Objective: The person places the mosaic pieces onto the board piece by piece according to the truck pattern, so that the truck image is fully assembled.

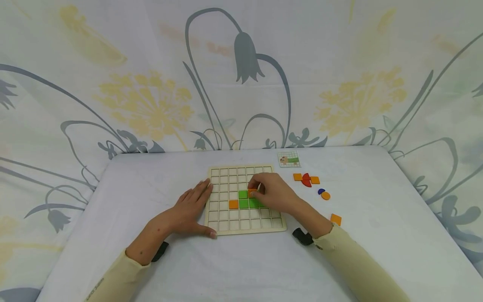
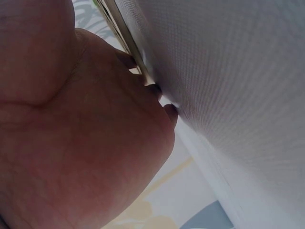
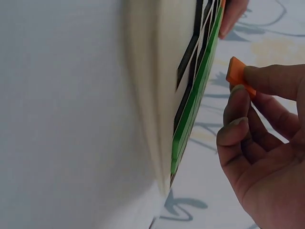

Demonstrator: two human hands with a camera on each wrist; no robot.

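My right hand (image 1: pixel 272 191) pinches an orange square tile (image 3: pixel 237 71) between thumb and fingers, above the board in the right wrist view. Below it, a wooden grid board (image 1: pixel 245 231) carries several green tiles (image 1: pixel 243 204) and an orange tile (image 1: pixel 234 204) in its middle cells. The right hand hides some cells on the board's right side. With fingers extended, my left hand (image 1: pixel 188 212) rests along the board's left edge, its thumb near the front left corner. In the left wrist view the fingertips (image 2: pixel 170 112) lie at the board's edge, by the white cloth.
A small picture card (image 1: pixel 289 159) lies behind the board to the right. Right of the board are orange square tiles (image 1: pixel 315 180), red pieces (image 1: pixel 306 180), a blue piece (image 1: pixel 321 191) and an orange round piece (image 1: pixel 325 196). Another orange square (image 1: pixel 336 219) lies beside the right forearm.
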